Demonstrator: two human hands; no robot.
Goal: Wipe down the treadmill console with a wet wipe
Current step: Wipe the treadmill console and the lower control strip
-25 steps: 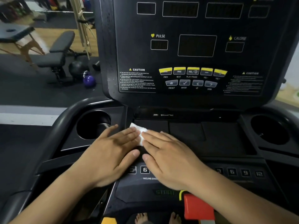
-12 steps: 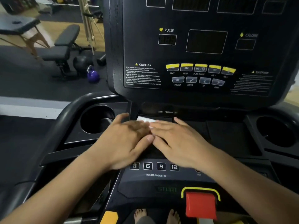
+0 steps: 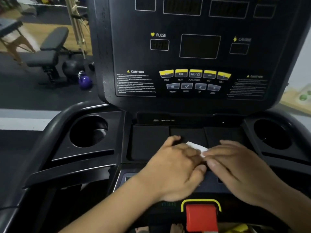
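Observation:
The black treadmill console [image 3: 193, 47] fills the view, with dark displays, yellow and grey buttons, and a flat tray shelf [image 3: 149, 142] below. A white wet wipe [image 3: 197, 147] lies on the shelf's front part, mostly covered. My left hand [image 3: 175, 167] and my right hand [image 3: 235, 167] press flat on it side by side, fingertips meeting over the wipe. Only a strip of the wipe shows between the fingers.
Round cup holders sit at the left [image 3: 88, 131] and right [image 3: 271, 133] of the shelf. A red stop button [image 3: 201, 217] with a yellow surround is just below my hands. A weight bench [image 3: 48, 52] and purple kettlebell [image 3: 85, 81] stand on the floor at left.
Both hands have slid the wipe to the right and back toward me along the shelf, from its left rear corner to its middle front. The view has shifted slightly.

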